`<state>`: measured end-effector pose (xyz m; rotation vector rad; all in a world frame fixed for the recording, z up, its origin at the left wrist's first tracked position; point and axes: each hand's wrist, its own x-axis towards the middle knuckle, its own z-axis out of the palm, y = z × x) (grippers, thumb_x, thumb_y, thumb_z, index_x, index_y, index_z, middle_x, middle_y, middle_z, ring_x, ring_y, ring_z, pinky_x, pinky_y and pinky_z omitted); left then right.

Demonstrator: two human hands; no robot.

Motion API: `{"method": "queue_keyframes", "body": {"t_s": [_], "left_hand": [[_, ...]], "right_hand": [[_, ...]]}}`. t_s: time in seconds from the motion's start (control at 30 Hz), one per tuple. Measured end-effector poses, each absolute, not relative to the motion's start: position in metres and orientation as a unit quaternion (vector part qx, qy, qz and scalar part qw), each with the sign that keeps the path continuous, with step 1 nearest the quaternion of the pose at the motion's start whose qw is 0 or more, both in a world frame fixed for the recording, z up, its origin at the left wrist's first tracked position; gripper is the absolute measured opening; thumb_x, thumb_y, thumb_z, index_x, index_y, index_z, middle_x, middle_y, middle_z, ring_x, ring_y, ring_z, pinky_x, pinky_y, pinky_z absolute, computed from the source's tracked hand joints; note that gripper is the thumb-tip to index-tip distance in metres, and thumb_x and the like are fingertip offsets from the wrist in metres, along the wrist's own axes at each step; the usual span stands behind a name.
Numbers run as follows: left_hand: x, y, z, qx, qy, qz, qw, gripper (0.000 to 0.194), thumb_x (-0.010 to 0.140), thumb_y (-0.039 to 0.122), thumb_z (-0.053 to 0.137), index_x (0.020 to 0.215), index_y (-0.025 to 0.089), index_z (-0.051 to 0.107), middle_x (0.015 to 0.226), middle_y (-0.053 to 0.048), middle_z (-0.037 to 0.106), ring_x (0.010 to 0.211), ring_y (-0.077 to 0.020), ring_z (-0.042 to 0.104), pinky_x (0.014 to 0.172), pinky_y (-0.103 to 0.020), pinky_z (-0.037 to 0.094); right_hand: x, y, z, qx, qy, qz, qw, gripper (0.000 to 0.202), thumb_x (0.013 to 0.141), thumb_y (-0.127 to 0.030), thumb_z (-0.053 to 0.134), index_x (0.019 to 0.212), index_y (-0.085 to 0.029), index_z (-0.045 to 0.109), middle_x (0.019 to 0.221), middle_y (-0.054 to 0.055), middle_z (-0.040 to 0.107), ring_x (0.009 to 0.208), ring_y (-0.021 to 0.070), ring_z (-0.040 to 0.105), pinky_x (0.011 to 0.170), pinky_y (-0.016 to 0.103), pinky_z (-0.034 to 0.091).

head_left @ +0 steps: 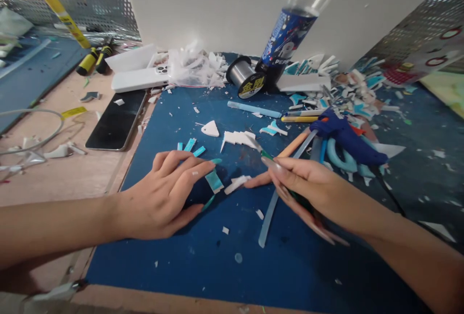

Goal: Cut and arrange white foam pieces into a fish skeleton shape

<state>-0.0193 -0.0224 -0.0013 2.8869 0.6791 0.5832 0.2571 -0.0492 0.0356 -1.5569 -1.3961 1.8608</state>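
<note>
My left hand (170, 191) rests on the blue mat (174, 265), fingers apart and curved, its fingertips beside a small blue-and-white piece (214, 181). In my right hand (300, 183) is a thin green-handled tool (266, 154), whose narrow tip touches or nearly touches a jagged white piece (239, 138). One right fingertip reaches a small white strip (236, 184) between the hands. A white triangular piece with a hole (210, 129) lies beyond my left hand. Short blue strips (189, 145) lie by my left knuckles.
A phone (116, 121) lies at left. Behind are a wire spool (246, 78), a Pepsi bottle (286, 38) and a plastic bag (192, 67). A blue glue gun (348, 140), pens (300, 119) and piled scraps (362, 94) are at right. A glue stick (268, 220) lies near my right hand.
</note>
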Motion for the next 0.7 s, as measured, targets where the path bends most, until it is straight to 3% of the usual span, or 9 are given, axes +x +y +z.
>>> {"method": "queue_keyframes", "body": {"t_s": [0.13,0.27,0.4,0.5,0.6,0.7], "left_hand": [[-0.0194,-0.0209,-0.0010,0.953,0.229,0.190,0.062,0.042,0.091,0.023,0.051,0.126,0.004,0.037,0.110,-0.018,0.057,0.093,-0.0287,0.046,0.075,-0.040,0.035],[-0.0177,-0.0173,-0.0007,0.949,0.242,0.196,0.055,0.042,0.092,0.026,0.051,0.124,0.003,0.036,0.101,-0.016,0.057,0.086,-0.0257,0.046,0.072,-0.039,0.038],[-0.0178,-0.0162,0.0006,0.947,0.238,0.217,0.011,0.049,0.088,0.040,0.054,0.117,0.003,0.039,0.103,-0.019,0.055,0.087,-0.0286,0.046,0.071,-0.041,0.037],[-0.0196,-0.0172,0.0017,0.952,0.228,0.202,-0.005,0.039,0.087,0.032,0.051,0.115,0.006,0.040,0.105,-0.018,0.055,0.088,-0.0292,0.045,0.070,-0.041,0.034],[-0.0206,-0.0173,0.0011,0.957,0.219,0.191,0.007,0.032,0.087,0.023,0.046,0.115,0.007,0.039,0.103,-0.017,0.055,0.085,-0.0274,0.043,0.067,-0.039,0.030],[-0.0178,-0.0152,-0.0016,0.960,0.212,0.182,0.026,0.028,0.089,0.018,0.044,0.114,0.007,0.038,0.099,-0.015,0.057,0.083,-0.0257,0.043,0.067,-0.036,0.029]], "right_hand": [[0.2590,-0.0431,0.0349,-0.591,-0.502,0.576,0.258,0.038,0.094,-0.052,0.044,0.086,-0.018,0.058,0.033,-0.007,0.044,0.022,0.0078,0.037,0.029,0.019,0.035],[0.2583,-0.0408,0.0344,-0.608,-0.547,0.462,0.344,0.032,0.092,-0.049,0.049,0.075,-0.022,0.051,0.036,-0.006,0.049,0.028,0.0101,0.048,0.031,0.020,0.039],[0.2587,-0.0409,0.0332,-0.646,-0.556,0.393,0.345,0.033,0.091,-0.051,0.051,0.077,-0.022,0.055,0.034,-0.009,0.042,0.023,0.0071,0.039,0.026,0.018,0.031],[0.2595,-0.0400,0.0308,-0.648,-0.552,0.409,0.330,0.040,0.088,-0.058,0.051,0.074,-0.021,0.054,0.032,-0.009,0.039,0.021,0.0055,0.033,0.026,0.019,0.033],[0.2580,-0.0389,0.0294,-0.642,-0.550,0.436,0.309,0.043,0.087,-0.060,0.051,0.072,-0.020,0.052,0.035,-0.008,0.043,0.024,0.0061,0.038,0.028,0.019,0.036],[0.2541,-0.0399,0.0293,-0.626,-0.557,0.444,0.317,0.035,0.085,-0.052,0.058,0.083,-0.018,0.054,0.046,-0.005,0.052,0.033,0.0087,0.048,0.030,0.018,0.040]]}}
